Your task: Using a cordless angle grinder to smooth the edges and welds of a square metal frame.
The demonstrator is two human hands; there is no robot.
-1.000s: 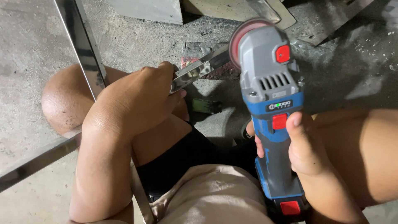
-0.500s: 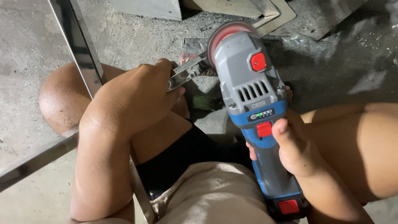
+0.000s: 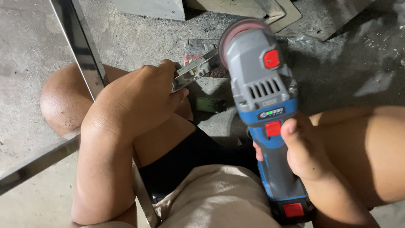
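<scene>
Concrete floor (image 3: 139, 38) below; shiny metal strip (image 3: 195, 70) is gripped by left hand (image 3: 135, 101), blue-grey angle grinder (image 3: 263, 105) clasped by right hand (image 3: 306, 154), disc at strip end.

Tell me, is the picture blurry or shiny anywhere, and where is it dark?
In the head view, most things look sharp; the grinder in the right hand is clear. The metal strip held by the left hand gleams with glare, as does the steel bar. Dark shadow falls on the concrete floor beside the tool and between the legs.
</scene>
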